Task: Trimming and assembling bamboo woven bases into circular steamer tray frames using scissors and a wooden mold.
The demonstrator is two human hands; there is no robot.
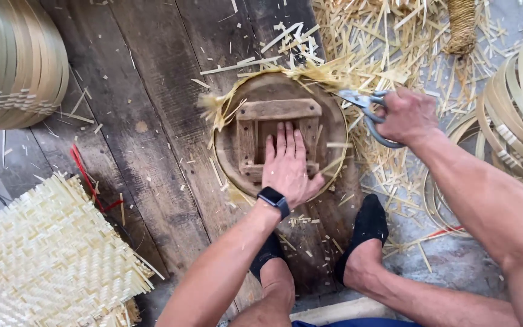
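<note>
Head view shows the left hand point(287, 168) flat on the stiff round wooden form point(281, 134), pinning thin, springy bamboo strips point(310, 72), while the right hand point(405, 115) has its grip closed around light scissors point(364, 109).

Weathered plank floor point(152, 121) strewn with bamboo offcuts point(394, 54)

A round wooden mould point(334, 121), woven mat point(49, 254), stacked hoops point(13, 60) and red strips point(83, 169) rest directly on the boards.

left hand point(287, 165) flat, palm down, fingers together, right hand point(405, 115) closed in a grip
</note>
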